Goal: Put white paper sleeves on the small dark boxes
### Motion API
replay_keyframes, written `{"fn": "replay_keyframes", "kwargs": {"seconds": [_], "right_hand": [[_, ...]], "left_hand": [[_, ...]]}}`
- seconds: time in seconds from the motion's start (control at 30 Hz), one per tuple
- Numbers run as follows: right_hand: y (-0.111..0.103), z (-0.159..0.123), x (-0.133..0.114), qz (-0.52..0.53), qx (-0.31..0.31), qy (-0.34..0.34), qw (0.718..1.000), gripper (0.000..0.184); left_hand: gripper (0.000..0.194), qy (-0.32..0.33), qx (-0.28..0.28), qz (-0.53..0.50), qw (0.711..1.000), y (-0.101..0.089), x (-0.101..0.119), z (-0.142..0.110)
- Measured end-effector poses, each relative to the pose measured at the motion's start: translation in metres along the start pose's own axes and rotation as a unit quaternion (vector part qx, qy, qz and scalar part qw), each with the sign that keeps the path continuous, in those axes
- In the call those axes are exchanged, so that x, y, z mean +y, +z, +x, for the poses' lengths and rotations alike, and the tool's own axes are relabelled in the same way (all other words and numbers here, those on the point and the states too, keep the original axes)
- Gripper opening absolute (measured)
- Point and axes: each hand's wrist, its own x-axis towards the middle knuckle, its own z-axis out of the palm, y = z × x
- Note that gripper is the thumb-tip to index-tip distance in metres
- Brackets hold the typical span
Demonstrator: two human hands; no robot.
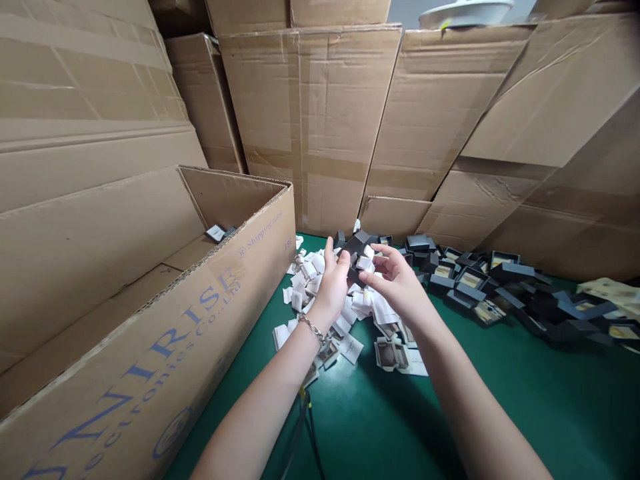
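Note:
My left hand (334, 283) is closed around a small black box (358, 243) at the middle of the view. Close against that box, my right hand (397, 277) pinches a small white folded piece (365, 263) between thumb and fingers. Whether the white piece is still partly inside the box, I cannot tell. Beneath both hands spreads a loose heap of small white cartons and folded papers (351, 348). To the right of my right hand lies a pile of several black boxes (471, 279), some standing open with pale yellow inside.
A large cardboard box (240, 300) with blue print stands open on the left, a small dark-and-white item (216, 233) inside it. Stacked cartons (320, 120) wall off the back. Dark straps (301, 427) lie on the green tabletop (360, 427) near the front. A white container (465, 13) sits above.

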Motion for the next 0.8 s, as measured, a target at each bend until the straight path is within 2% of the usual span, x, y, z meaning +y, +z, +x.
{"fn": "replay_keyframes", "kwargs": {"seconds": [0.17, 0.33, 0.5, 0.67, 0.8], "right_hand": [[-0.001, 0.0, 0.001, -0.022, 0.015, 0.0, 1.0, 0.062], [-0.004, -0.001, 0.0, -0.041, -0.002, 0.004, 0.999, 0.059], [-0.009, -0.004, -0.007, -0.042, -0.019, 0.03, 0.998, 0.074], [-0.01, -0.005, -0.012, -0.066, 0.03, -0.011, 0.997, 0.075], [-0.009, -0.005, -0.012, -0.106, 0.039, -0.031, 0.993, 0.065]], "left_hand": [[0.064, 0.005, -0.016, 0.014, 1.0, -0.001, -0.002, 0.001], [0.064, -0.001, -0.041, 0.021, 0.999, -0.001, -0.001, -0.001], [0.062, 0.0, -0.044, -0.021, 0.999, 0.002, 0.003, 0.0], [0.06, 0.007, -0.047, -0.032, 0.998, 0.003, 0.005, 0.001], [0.063, 0.006, -0.052, -0.012, 0.999, 0.001, 0.004, 0.0]]}}
